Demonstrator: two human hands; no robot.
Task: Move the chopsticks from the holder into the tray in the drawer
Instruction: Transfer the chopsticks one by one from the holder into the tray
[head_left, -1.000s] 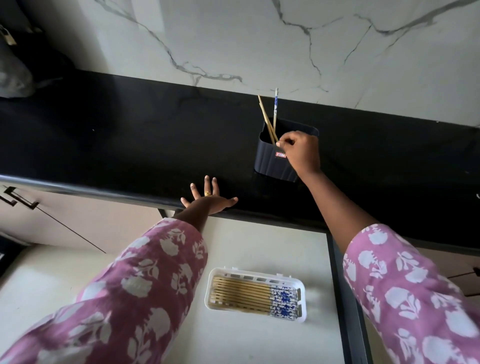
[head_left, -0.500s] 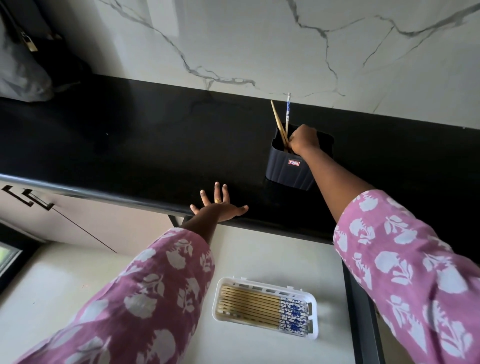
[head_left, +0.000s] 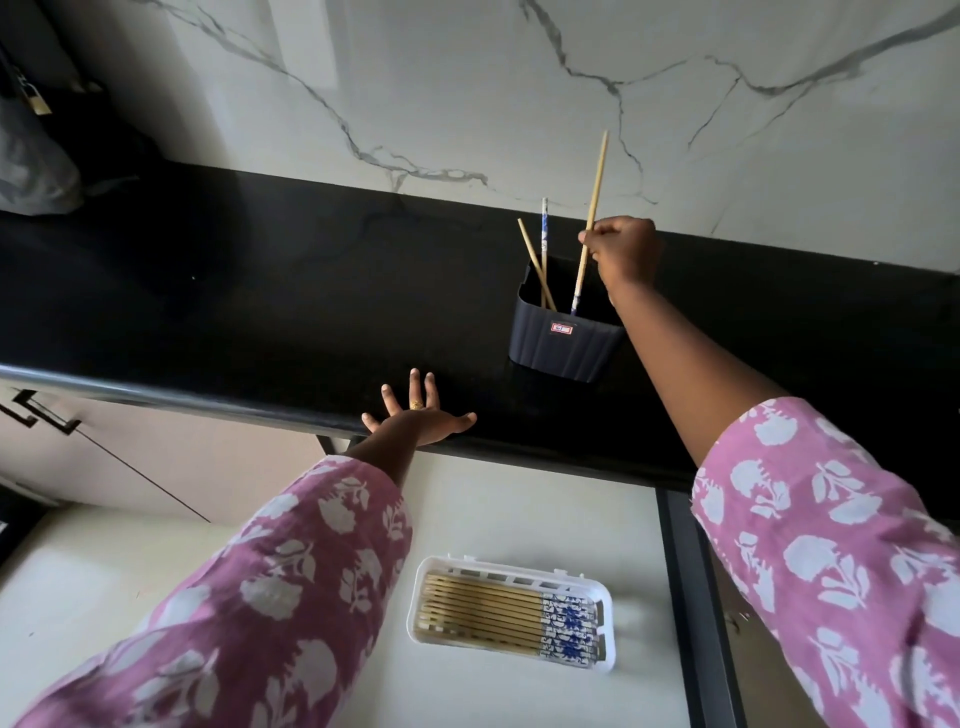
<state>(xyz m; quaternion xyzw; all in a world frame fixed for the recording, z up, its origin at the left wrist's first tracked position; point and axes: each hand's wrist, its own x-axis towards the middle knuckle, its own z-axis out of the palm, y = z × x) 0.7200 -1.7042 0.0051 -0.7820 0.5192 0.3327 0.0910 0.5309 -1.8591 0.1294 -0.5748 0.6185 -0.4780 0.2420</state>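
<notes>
A dark ribbed holder (head_left: 563, 340) stands on the black counter near the marble wall. My right hand (head_left: 623, 252) is above its right side, shut on one bamboo chopstick (head_left: 595, 195) that is lifted partway, its blue-patterned end still inside the holder. Two more chopsticks (head_left: 540, 254) lean in the holder's left side. My left hand (head_left: 418, 415) rests flat and spread on the counter's front edge. Below, in the open drawer, a white tray (head_left: 511, 574) holds several chopsticks side by side, blue ends to the right.
The black counter (head_left: 260, 291) runs across the view with a rounded front edge. A grey bag (head_left: 31, 166) sits at its far left. The pale drawer floor (head_left: 519, 514) surrounds the tray, with a dark drawer wall (head_left: 691, 597) on the right. Cabinet handles (head_left: 36, 413) show lower left.
My right hand has closed on one chopstick in the holder and raised it, so it now stands well above the others. My left hand has stayed on the counter edge.
</notes>
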